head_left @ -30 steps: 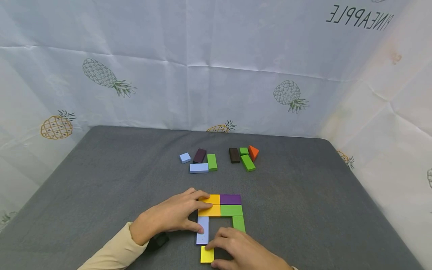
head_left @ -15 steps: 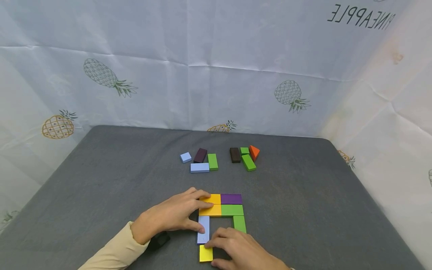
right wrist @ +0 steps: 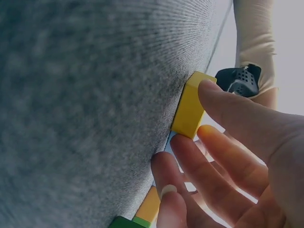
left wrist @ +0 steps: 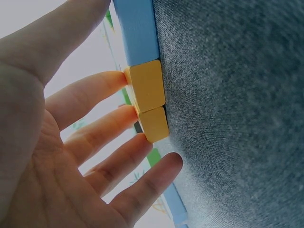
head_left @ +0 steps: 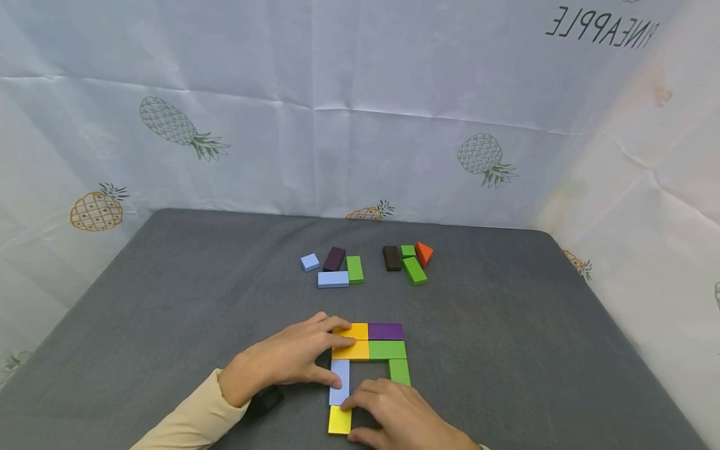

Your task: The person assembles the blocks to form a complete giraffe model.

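My left hand (head_left: 287, 355) lies with spread fingers on the left side of the block layout. Its fingertips touch two orange-yellow blocks (head_left: 350, 351), and its thumb rests on a light blue block (head_left: 339, 392). My right hand (head_left: 402, 415) pinches a yellow block (head_left: 339, 420) between thumb and fingers, against the near end of the light blue one. In the right wrist view the thumb is on the yellow block (right wrist: 190, 107). A purple block (head_left: 385, 332) and a green block (head_left: 387, 350) lie beside the orange-yellow pair; another green block (head_left: 399, 371) is partly hidden by my right hand.
Farther back lie two loose groups: light blue blocks (head_left: 333, 279), a dark purple block (head_left: 334, 259) and a green one; then a dark brown block (head_left: 392, 258), green blocks (head_left: 414, 271) and an orange triangle (head_left: 424, 254). A pineapple-print curtain hangs behind the grey table (head_left: 506, 325).
My right hand has moved the yellow block slightly left and away from me, closing the gap to the light blue block. My left hand has stayed in place.
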The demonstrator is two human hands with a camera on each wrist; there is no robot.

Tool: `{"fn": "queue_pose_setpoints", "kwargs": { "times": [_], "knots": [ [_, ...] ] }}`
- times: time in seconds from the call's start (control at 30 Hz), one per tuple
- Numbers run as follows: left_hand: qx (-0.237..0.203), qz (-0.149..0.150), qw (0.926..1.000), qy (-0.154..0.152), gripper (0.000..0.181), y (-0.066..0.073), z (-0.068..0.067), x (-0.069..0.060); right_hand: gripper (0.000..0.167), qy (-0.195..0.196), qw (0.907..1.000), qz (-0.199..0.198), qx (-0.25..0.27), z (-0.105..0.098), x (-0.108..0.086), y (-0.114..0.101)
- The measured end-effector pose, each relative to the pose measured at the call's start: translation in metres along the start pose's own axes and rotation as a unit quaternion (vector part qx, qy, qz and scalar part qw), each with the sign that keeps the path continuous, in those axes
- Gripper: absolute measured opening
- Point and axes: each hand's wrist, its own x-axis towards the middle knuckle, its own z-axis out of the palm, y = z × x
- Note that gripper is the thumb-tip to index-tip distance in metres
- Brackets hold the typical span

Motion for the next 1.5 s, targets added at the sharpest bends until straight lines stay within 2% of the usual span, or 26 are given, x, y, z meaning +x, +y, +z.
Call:
{"fn": "queue_pose_setpoints", "kwargs": {
  "times": [0.17,0.53,0.77,0.9,1.1,1.33,1.5],
  "knots": [
    [0.001,0.001,1.0000,0.002,0.064,0.000,-0.001,0.000,0.031,0.006,0.9997,0.023,0.003,0.000,0.000,-0.002],
    [0.006,0.003,1.0000,0.000,0.064,-0.001,0.000,0.001,0.031,0.012,0.9995,0.028,-0.001,0.000,0.001,-0.003],
    [0.003,0.002,1.0000,0.001,0.065,0.000,0.000,0.001,0.031,0.020,0.9985,0.034,0.039,-0.010,-0.003,0.000],
    [0.004,0.001,1.0000,0.000,0.065,0.000,0.000,0.001,0.030,0.048,0.9966,0.040,0.054,-0.020,-0.008,0.002],
    [0.004,-0.004,1.0000,-0.006,0.065,0.000,-0.001,0.002,0.028,0.101,0.9932,0.033,0.048,-0.028,-0.011,0.005],
    [0.007,-0.009,0.9998,-0.016,0.063,0.003,-0.002,0.000,0.026,0.120,0.9904,0.036,0.059,-0.034,-0.010,0.009],
    [0.009,-0.006,0.9999,-0.012,0.064,0.004,-0.003,-0.001,0.026,0.139,0.9878,0.037,0.060,-0.037,-0.010,0.011]
  ]
}}
